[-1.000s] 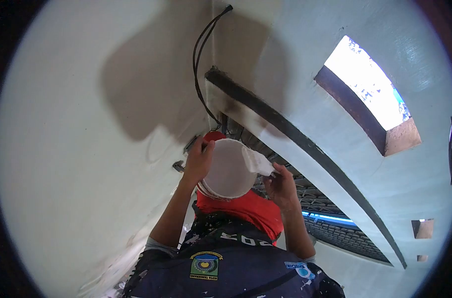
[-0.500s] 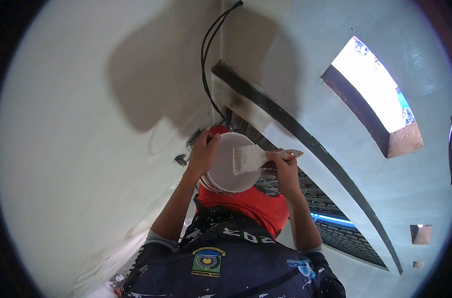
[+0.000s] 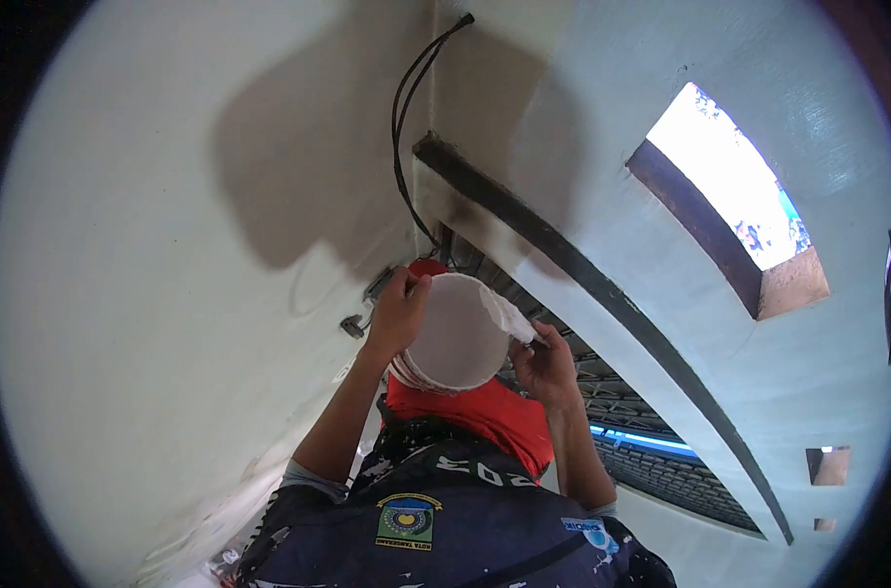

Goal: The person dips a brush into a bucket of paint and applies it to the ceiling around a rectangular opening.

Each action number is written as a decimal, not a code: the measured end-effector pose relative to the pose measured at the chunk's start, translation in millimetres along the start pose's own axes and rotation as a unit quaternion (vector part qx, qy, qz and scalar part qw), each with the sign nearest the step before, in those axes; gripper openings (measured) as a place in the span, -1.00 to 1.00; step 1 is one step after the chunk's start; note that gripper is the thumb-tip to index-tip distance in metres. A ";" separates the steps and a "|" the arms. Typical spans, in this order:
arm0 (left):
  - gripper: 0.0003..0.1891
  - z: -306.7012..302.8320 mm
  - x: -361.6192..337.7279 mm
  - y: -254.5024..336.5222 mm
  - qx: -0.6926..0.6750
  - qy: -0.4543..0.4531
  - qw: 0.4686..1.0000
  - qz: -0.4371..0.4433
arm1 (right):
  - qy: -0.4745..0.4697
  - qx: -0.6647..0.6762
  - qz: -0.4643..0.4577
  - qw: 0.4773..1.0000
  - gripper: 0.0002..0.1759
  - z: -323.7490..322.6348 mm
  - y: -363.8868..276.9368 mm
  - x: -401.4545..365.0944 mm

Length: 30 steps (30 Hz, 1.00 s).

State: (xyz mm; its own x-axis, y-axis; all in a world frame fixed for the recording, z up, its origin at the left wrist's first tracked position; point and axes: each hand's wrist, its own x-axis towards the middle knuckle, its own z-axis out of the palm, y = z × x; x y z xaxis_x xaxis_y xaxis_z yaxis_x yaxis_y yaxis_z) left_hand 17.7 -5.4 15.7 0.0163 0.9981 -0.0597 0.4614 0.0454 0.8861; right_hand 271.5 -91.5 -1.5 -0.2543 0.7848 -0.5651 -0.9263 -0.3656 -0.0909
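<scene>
A round white bucket [image 3: 457, 331] with pale paint inside is tilted in front of my body. On its left side, the fingers of my left hand [image 3: 400, 312] grip the rim. My right hand [image 3: 546, 367] is closed on the handle of a paintbrush [image 3: 505, 314] at the bucket's right side. White paint coats the brush, whose bristles lie against the inner rim. Most of the handle is hidden by my fingers.
Black cables [image 3: 398, 127] hang along the wall corner. A dark curved strip [image 3: 582, 269] crosses the right wall below a bright window opening [image 3: 734, 176]. Small dark fittings [image 3: 352, 325] sit on the left wall. Dark roof-like slats show lower right.
The brush has moved from over the bucket's middle to its right rim and turned, with its bristles now pointing up and left. My right hand has shifted slightly down and rotated.
</scene>
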 end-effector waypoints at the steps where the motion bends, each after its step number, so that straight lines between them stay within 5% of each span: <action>1: -0.61 0.8 0.6 -1.7 0.002 0.000 1.000 -0.001 | 0.004 -0.002 -0.002 1.000 -0.67 0.3 2.0 -0.7; 6: -0.63 1.5 0.8 -0.7 -0.007 -0.004 1.000 0.000 | -0.048 0.036 0.049 0.997 -0.66 -7.4 -5.3 -1.9; 14: -0.62 -1.4 -1.3 3.1 -0.009 -0.006 1.000 -0.002 | 0.119 -0.062 -0.055 0.989 -0.79 -0.3 1.0 -19.0; 30: -0.61 -1.0 -3.5 6.2 -0.002 0.005 1.000 0.001 | 0.149 -0.126 -0.083 0.977 -0.82 4.4 -3.6 -13.6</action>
State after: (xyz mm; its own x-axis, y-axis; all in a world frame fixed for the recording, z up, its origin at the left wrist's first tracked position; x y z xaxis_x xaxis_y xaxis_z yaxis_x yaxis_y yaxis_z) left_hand 19.6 -8.6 21.9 0.0080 0.9986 -0.0527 0.4586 0.0432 0.8876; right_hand 277.0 -98.7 10.2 0.0202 0.6774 -0.7353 -0.8410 -0.3862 -0.3788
